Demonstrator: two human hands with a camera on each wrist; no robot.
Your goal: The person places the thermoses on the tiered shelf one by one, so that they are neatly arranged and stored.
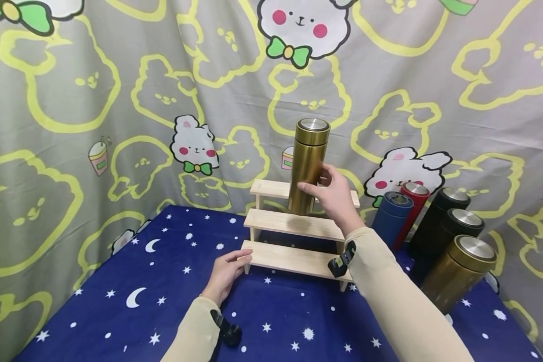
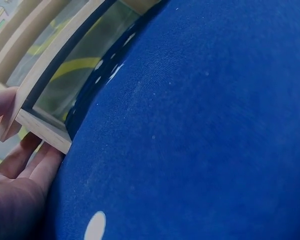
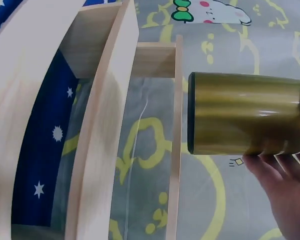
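My right hand (image 1: 337, 193) grips a gold thermos (image 1: 308, 166) around its body, with the thumb in front and the fingers behind. The thermos is upright in front of the top step of a three-step wooden stand (image 1: 294, 223). In the right wrist view, a gap shows between the dark base of the thermos (image 3: 250, 112) and the stand's top board (image 3: 175, 150). At the front left corner of the stand, my left hand (image 1: 226, 274) holds the end of the lowest step. In the left wrist view its thumb (image 2: 2, 102) lies over the board, its fingers below by the leg.
On the right stand a blue thermos (image 1: 391, 216), a red one (image 1: 414, 201), two black ones (image 1: 463, 221) and another gold one (image 1: 463, 271). A blue star-printed cloth (image 1: 172, 296) covers the table. Behind hangs a grey cartoon-printed curtain (image 1: 235, 100).
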